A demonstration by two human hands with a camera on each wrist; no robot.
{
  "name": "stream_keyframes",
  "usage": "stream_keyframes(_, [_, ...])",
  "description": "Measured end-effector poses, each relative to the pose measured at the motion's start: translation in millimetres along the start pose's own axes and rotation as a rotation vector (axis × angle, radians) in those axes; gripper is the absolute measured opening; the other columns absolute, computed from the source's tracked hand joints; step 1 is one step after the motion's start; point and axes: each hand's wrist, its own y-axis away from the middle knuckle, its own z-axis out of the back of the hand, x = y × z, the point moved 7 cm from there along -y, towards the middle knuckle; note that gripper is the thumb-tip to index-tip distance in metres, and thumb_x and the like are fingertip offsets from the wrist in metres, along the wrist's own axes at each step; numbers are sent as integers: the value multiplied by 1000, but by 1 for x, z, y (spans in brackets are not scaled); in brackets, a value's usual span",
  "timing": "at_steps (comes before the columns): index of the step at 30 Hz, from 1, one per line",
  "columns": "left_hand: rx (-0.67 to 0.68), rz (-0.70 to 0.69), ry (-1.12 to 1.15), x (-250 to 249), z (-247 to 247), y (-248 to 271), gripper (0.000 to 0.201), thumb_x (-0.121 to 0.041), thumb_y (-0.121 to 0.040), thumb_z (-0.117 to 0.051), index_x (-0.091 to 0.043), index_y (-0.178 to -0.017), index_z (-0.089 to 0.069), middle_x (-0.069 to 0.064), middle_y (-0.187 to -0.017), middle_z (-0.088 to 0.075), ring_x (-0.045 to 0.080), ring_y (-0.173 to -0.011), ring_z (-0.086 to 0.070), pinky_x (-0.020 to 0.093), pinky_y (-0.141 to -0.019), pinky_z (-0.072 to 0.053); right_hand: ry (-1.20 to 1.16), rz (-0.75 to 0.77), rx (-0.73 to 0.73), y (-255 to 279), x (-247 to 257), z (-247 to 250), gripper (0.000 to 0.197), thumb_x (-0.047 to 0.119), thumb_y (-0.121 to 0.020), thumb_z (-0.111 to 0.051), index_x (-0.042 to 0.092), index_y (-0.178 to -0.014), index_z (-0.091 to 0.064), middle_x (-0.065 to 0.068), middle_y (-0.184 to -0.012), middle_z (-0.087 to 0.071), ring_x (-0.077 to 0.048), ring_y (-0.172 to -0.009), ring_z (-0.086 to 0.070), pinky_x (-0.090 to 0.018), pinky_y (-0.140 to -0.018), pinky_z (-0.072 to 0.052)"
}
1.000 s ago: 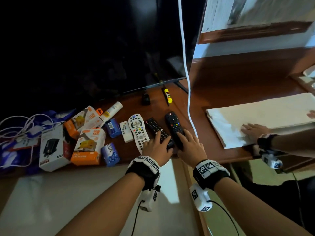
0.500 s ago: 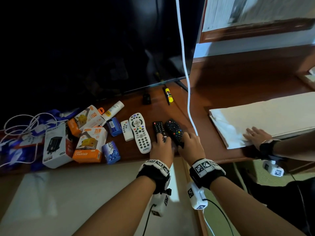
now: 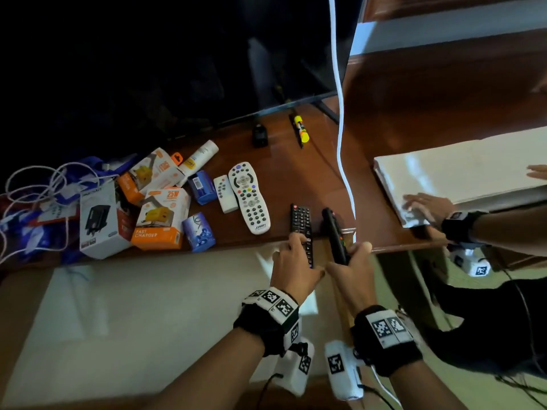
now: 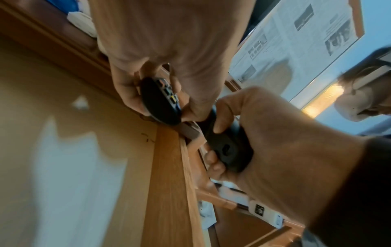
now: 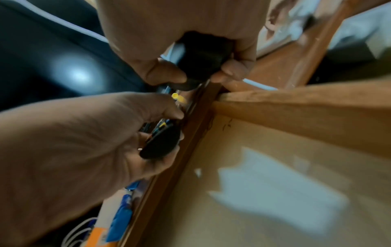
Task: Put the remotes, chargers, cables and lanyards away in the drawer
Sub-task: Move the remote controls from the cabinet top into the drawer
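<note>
Two black remotes hang partly over the table's front edge. My left hand (image 3: 296, 255) grips the near end of the flat black remote (image 3: 300, 223), whose coloured buttons show in the left wrist view (image 4: 160, 100). My right hand (image 3: 352, 255) grips the other black remote (image 3: 333, 232), which is turned on its side (image 5: 201, 58). A large white remote (image 3: 250, 198) and a small white remote (image 3: 225, 193) lie to the left. Further left are charger boxes (image 3: 159, 217), white cables (image 3: 35, 184) and blue lanyards (image 3: 29, 232).
A dark TV (image 3: 177, 54) stands at the back, and a white cable (image 3: 340, 128) hangs in front of it. Another person's hand (image 3: 426, 207) rests on a white cloth (image 3: 461, 173) at right. A yellow-capped marker (image 3: 301, 128), a black adapter (image 3: 260, 134) and blue packets (image 3: 202, 187) lie on the table (image 3: 281, 173).
Both hands drew the two black remotes back to the table's front edge, and their near ends now overhang it. The right remote turned onto its side.
</note>
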Motion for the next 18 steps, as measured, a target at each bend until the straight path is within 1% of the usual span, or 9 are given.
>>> stream_keyframes(2, [34,-15,50,8,-5,16,57,-17,-70,-69,-19,-119,-40,11,-114,-54,32,-100,-53,37,-87,-44,-110,-42,26,11,-14,-5,37,7,-70,-65,12,-97,-41,-2,-78,-50,-20,-68,-50,-31,-58,-39])
stream_keyframes(3, [60,-7,74,14,-7,24,57,-15,-70,-68,-21,-119,-40,10,-115,-52,30,-100,-52,36,-86,-44,-153,-82,43,16,-23,-9,36,15,-71,-64,14,-101,-44,-3,-83,-54,-21,-72,-53,-33,-62,-43])
stream_keyframes(5, [115,5,96,29,-10,38,58,-15,-70,-68,-25,-119,-39,5,-117,-49,26,-101,-51,33,-84,-45,-178,-159,89,24,-43,-18,36,36,-71,-61,25,-104,-50,-4,-91,-60,-23,-79,-59,-38,-69,-48])
stream_keyframes(6, [138,13,97,39,-12,45,58,-15,-70,-69,-26,-118,-39,3,-118,-48,23,-101,-51,30,-82,-44,-155,-187,116,29,-51,-24,31,45,-75,-58,30,-101,-54,-3,-89,-62,-23,-77,-59,-39,-69,-47])
stream_keyframes(8, [173,43,96,62,-16,58,58,-16,-70,-70,-27,-118,-39,1,-117,-49,20,-101,-51,27,-78,-41,-93,-213,169,39,-65,-38,30,53,-84,-50,26,-93,-59,-2,-73,-57,-22,-65,-55,-36,-60,-45])
stream_keyframes(10, [204,84,88,86,-18,66,57,-17,-70,-71,-25,-117,-39,1,-115,-50,20,-99,-52,27,-75,-39,-54,-247,199,47,-71,-52,33,51,-90,-47,20,-91,-59,-1,-66,-52,-22,-60,-51,-35,-56,-41])
stream_keyframes(14, [241,210,96,126,-20,63,57,-23,-72,-73,-23,-115,-35,4,-114,-50,22,-90,-52,26,-68,-36,44,-322,241,51,-79,-76,27,40,-92,-52,15,-100,-55,-4,-83,-58,-18,-74,-53,-32,-65,-38])
stream_keyframes(16, [261,257,108,141,-22,56,57,-23,-75,-72,-21,-118,-34,6,-116,-50,24,-91,-54,27,-69,-38,99,-388,245,47,-84,-86,25,36,-85,-60,15,-97,-53,-8,-88,-60,-20,-76,-56,-34,-67,-42])
stream_keyframes(18, [299,288,99,153,-25,49,57,-21,-75,-70,-20,-119,-34,8,-118,-49,28,-93,-57,30,-71,-42,210,-435,236,40,-90,-94,35,35,-76,-67,13,-97,-51,-13,-93,-62,-29,-85,-59,-39,-73,-49])
